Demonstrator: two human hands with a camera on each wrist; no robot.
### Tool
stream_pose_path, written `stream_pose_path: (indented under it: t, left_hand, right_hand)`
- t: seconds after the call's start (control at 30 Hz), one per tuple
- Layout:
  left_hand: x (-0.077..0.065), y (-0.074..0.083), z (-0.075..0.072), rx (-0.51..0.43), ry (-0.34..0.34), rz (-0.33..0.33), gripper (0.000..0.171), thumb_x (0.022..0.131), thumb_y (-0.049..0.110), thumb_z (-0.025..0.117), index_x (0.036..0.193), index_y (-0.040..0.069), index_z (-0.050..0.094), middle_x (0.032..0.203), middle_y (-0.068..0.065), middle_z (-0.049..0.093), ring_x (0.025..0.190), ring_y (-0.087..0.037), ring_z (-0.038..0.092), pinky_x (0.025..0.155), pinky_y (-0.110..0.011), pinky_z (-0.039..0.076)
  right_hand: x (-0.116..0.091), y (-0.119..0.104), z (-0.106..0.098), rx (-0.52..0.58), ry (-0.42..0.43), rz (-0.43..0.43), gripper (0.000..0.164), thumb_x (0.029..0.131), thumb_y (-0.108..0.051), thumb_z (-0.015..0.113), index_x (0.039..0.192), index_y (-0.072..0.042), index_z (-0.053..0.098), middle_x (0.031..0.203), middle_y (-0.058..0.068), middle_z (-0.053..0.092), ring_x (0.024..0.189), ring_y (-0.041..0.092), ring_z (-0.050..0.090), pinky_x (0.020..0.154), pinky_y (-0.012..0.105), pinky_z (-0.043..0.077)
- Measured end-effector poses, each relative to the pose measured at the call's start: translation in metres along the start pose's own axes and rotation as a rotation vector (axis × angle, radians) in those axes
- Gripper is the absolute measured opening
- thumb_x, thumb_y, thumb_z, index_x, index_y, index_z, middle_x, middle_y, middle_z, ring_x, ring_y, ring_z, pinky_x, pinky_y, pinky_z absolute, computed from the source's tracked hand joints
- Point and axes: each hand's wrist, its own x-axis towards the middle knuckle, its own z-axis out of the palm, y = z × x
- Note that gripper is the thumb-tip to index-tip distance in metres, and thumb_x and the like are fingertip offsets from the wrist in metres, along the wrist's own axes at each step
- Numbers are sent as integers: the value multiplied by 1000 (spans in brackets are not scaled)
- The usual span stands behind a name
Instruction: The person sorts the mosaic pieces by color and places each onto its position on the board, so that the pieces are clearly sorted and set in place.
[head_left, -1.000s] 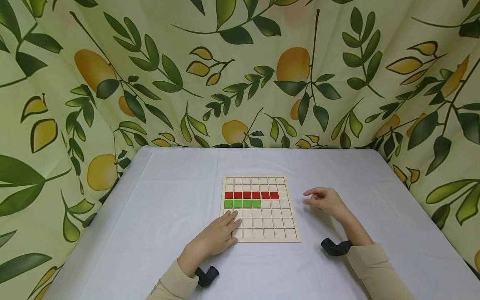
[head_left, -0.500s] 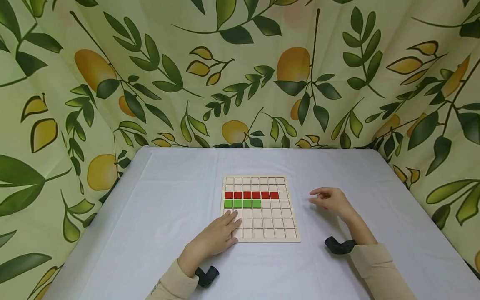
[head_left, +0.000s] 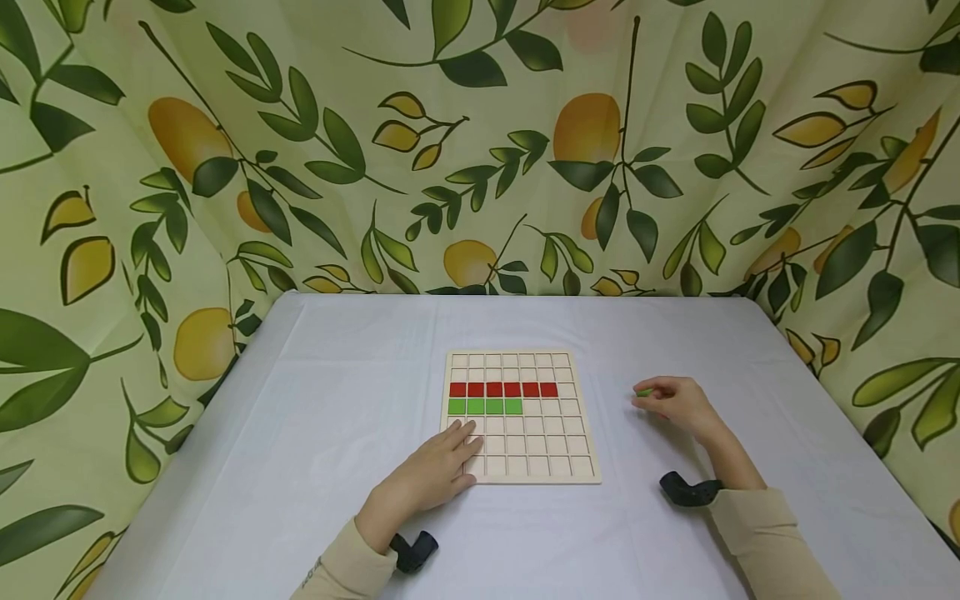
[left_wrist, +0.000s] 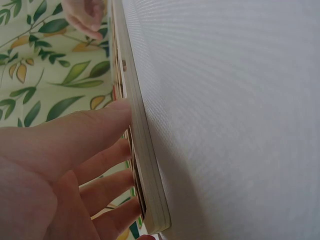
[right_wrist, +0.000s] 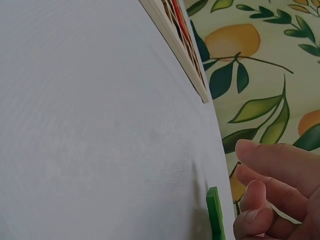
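Observation:
A pale wooden grid board [head_left: 551,450] lies on the table, with a row of red squares [head_left: 494,390] and a shorter row of green squares [head_left: 484,407]. My left hand [head_left: 438,471] rests on its near left corner, fingers spread over the grid. In the left wrist view the thumb [left_wrist: 95,120] touches the board's side edge. To the right of the board, my right hand [head_left: 675,404] hovers with thumb and fingers apart. A loose green tile [right_wrist: 215,212] lies on the cloth below those fingertips, showing through their gap in the head view.
White cloth [head_left: 337,400] covers the table. A curtain printed with fruit and leaves [head_left: 480,150] hangs behind and at both sides. Each wrist wears a black device, one at the left [head_left: 414,552] and one at the right [head_left: 686,490].
My right hand has drifted to the right, away from the board, and the green tile has come into sight by its fingertips. The left hand and the board have stayed put.

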Motion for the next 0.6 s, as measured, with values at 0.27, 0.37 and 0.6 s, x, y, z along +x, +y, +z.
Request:
stream_pose_path:
  t: [0.27, 0.37, 0.6]
  left_hand:
    - [0, 0, 1, 9, -2, 2, 53, 94, 24, 60, 142, 6, 47, 156, -13, 36, 147, -33, 32, 119, -47, 33]
    - [0, -1, 2, 10, -2, 3, 53, 94, 24, 60, 142, 6, 47, 156, -13, 37, 147, -33, 32, 119, -47, 34]
    - [1, -2, 3, 9, 11, 16, 53, 94, 24, 61, 141, 5, 48, 155, -14, 37, 146, -34, 33, 119, -47, 34]
  right_hand:
    - [1, 10, -7, -23, 14, -4, 35, 85, -15, 71, 112, 8, 66, 65, -8, 51, 55, 2, 43, 50, 20, 39]
    - [2, 13, -10, -34, 12, -2, 37, 85, -15, 71, 113, 8, 66, 66, -7, 49, 57, 2, 41, 51, 19, 38]
    - [3, 19, -15, -20, -5, -13, 39, 85, -14, 72, 114, 10, 64, 66, -7, 48, 56, 2, 41, 50, 20, 38]
